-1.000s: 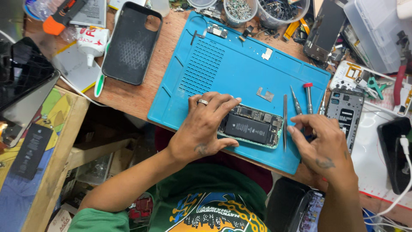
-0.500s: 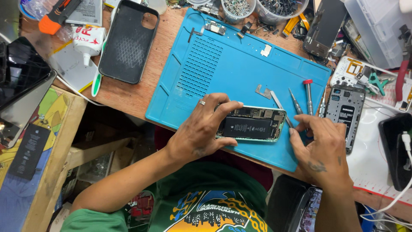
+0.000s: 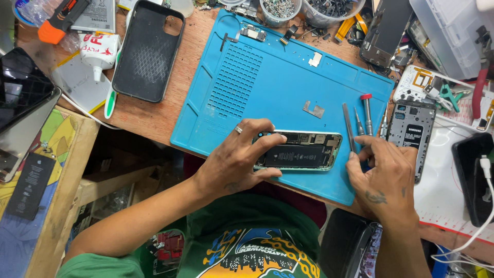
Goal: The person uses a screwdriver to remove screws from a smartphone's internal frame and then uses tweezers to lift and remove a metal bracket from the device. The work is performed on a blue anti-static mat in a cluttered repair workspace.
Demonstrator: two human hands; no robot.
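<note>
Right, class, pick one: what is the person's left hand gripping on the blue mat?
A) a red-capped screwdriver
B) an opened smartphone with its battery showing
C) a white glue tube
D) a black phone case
B: the left hand clasps the end of the opened smartphone, whose black battery is exposed, on the blue mat.

Head view, steeply down, close over workbench (image 3: 170, 110)

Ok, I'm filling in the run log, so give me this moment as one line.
left hand: holds opened phone | right hand: at metal tools | surface: blue mat
</note>
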